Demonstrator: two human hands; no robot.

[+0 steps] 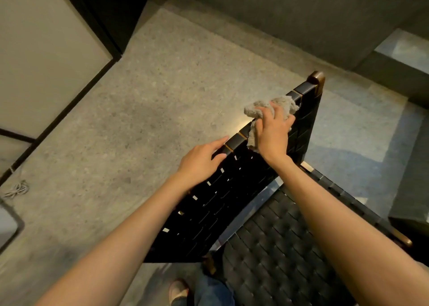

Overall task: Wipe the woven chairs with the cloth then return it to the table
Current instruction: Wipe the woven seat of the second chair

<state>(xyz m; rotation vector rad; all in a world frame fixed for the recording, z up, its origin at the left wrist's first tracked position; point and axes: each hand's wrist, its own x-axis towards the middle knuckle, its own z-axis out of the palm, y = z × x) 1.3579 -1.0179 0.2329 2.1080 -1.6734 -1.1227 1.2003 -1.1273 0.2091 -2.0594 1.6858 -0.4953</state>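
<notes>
A black woven chair (267,243) with brass-tipped frame posts stands below me, its backrest (209,203) running from lower left up to a post at upper right. My right hand (272,131) grips a crumpled grey cloth (284,105) and presses it on the backrest's top rail. My left hand (199,161) rests on the same rail further left, fingers straight along the edge, thumb on the inner side. Part of the cloth hangs under my right palm.
Speckled grey floor (144,110) spreads to the left and behind the chair. A dark-framed wall panel (46,50) is at upper left, a coiled white cable (17,189) at the left edge. A grey block (408,201) stands at right. My foot (178,289) is below.
</notes>
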